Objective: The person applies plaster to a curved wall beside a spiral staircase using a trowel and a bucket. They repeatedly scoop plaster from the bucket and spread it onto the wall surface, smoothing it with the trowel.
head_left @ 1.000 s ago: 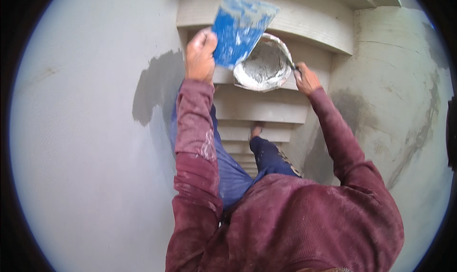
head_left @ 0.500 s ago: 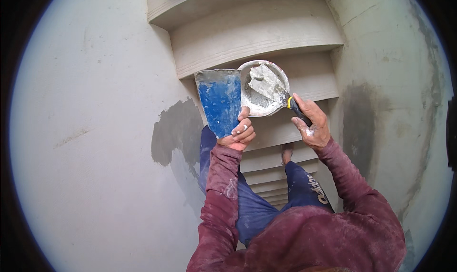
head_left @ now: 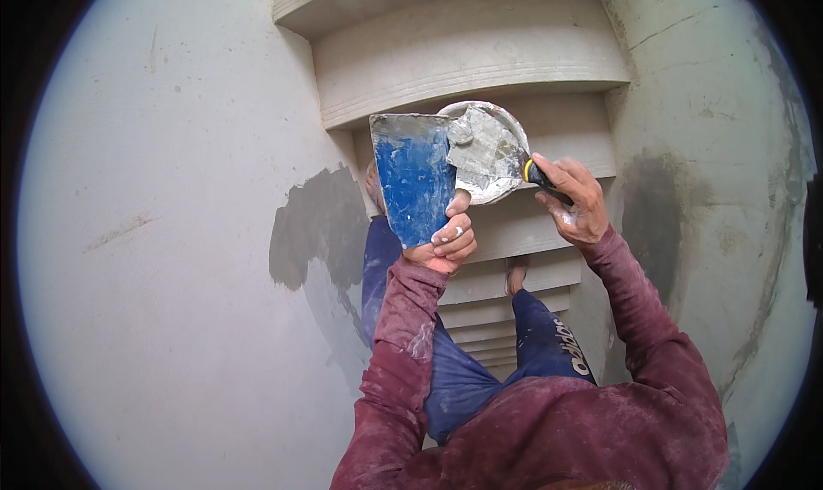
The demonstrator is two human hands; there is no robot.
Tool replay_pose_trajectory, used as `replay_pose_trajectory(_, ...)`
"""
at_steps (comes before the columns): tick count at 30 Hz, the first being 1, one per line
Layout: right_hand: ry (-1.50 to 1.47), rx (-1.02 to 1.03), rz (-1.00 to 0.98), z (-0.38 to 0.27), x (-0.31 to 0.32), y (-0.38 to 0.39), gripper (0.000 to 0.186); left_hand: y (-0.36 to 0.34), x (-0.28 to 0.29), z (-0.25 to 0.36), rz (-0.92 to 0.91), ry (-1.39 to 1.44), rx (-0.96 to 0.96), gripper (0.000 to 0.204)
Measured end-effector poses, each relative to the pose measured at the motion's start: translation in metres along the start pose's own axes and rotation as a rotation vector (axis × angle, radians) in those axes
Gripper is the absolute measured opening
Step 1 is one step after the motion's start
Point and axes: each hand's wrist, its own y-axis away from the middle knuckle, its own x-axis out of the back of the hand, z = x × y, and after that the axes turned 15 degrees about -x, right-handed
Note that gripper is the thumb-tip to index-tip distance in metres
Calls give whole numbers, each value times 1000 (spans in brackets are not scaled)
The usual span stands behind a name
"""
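Observation:
My left hand (head_left: 447,237) is closed around the lower end of a wide blue spreader (head_left: 416,177), whose broad, filler-smeared edge points away from me. My right hand (head_left: 581,203) grips the black and yellow handle of a putty knife (head_left: 489,143). Grey-white filler coats its blade, with a lump near the tip by the spreader's right side; I cannot tell whether they touch. Below the blade is a round white tub (head_left: 493,197) with filler on its inner wall. The spreader covers part of its left side, and what supports the tub is hidden. White smears mark both hands.
Stair steps (head_left: 467,53) rise ahead and others descend beneath me, with my feet on different steps. A pale wall (head_left: 163,198) with a damp grey patch (head_left: 317,228) stands at left. Another wall (head_left: 686,87) with a dark patch (head_left: 651,216) flanks the right.
Both hands have shifted slightly to the right. The spreader has come closer to the putty knife's blade and now overlaps more of the tub's left side.

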Motion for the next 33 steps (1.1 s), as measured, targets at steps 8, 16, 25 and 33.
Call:
replay_pose_trajectory(8,-66,-25,-94,8,7,-12,59,6,0,6,33,-135,97,30)
replay_pose_trajectory(16,-105,-14,-163,2,20,-22,60,4,0,-1,-70,-89,237,30)
replay_pose_trajectory(25,-128,60,-214,-20,35,-50,61,9,11,-10,55,-97,336,22)
replay_pose_trajectory(33,-112,-105,-184,-19,44,-9,50,5,2,1,-11,-1,145,22)
